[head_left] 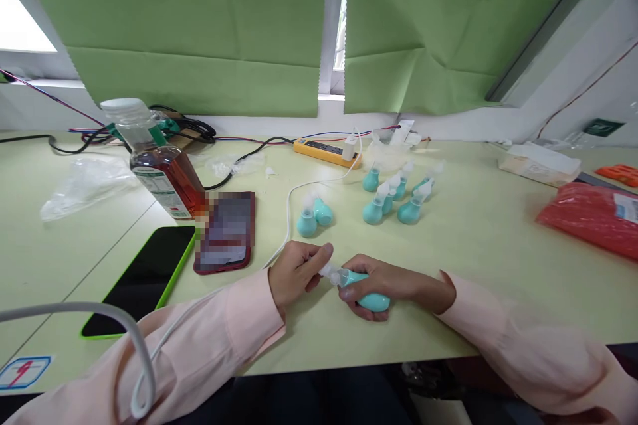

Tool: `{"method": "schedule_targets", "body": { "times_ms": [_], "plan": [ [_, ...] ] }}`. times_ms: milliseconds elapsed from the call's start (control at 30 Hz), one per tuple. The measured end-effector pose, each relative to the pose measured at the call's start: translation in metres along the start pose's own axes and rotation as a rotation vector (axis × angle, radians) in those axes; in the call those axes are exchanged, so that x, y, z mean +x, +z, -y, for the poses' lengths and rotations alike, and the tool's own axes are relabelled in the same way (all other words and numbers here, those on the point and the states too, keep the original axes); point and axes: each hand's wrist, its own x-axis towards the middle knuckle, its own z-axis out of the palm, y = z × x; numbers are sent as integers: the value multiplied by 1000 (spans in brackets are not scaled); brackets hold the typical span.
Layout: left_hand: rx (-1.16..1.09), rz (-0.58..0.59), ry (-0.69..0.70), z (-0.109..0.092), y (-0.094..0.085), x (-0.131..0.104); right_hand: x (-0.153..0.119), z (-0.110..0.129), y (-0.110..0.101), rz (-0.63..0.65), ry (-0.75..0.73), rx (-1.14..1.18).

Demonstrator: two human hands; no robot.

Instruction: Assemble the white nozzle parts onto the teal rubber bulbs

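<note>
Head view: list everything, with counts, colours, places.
Held bulb: one, teal, front centre
Clear tip: one, clear, on held bulb
Bulb pair: two, teal, centre
Bulb cluster: several, teal, right of centre
Bottle: one, amber-filled, left
Lime-edged phone: one, black, left
Red phone: one, dark red, left
Power strip: one, yellow, back
Plug: one, white, on power strip
Cables: several, mixed, left and back
Plastic bags: several, clear, back
Red packet: one, red, right
White pack: one, white, back right
Orange item: one, orange, far right
Blinds: two, green, back
Sticker: one, white-blue, lower left
Table: one, pale green, underneath
Sleeves: two, pink, foreground
Left grip: one, on clear tip
Right grip: one, around held bulb
</note>
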Motion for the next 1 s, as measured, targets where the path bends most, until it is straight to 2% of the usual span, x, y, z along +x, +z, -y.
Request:
{"method": "schedule_targets", "body": {
  "times_ms": [167,233,300,400,500,567,633,700,767,900,1000],
  "plan": [
    [-248,61,-123,-1,-3,2,-3,0,1,56,5,50],
    [-235,23,-127,-1,-6,4,-6,-1,-4,37,-33,24],
    [-14,-96,-38,-1,-8,6,-7,-1,-12,3,-104,26],
    [560,-271,109,3,-11,8,-9,-1,-20,-74,-196,-9],
    [943,-282,101,7,-11,10,-8,-1,-19,-179,-187,-187],
    [1048,-252,87,8,-10,10,-6,-1,-14,-291,-213,-396],
    [1105,-245,105,7,-10,9,-2,-4,-10,-474,-316,-674],
    [1127,-264,171,5,-10,8,1,-9,-9,-668,-419,-969],
    [1110,-316,295,3,-10,5,4,-13,-10,-787,-448,-1197],
    [965,-425,612,0,-10,-3,5,-18,-5,-822,-405,-1433],
    [886,-347,735,-1,-8,-8,5,-17,6,-801,-387,-1518]
  ]
}}
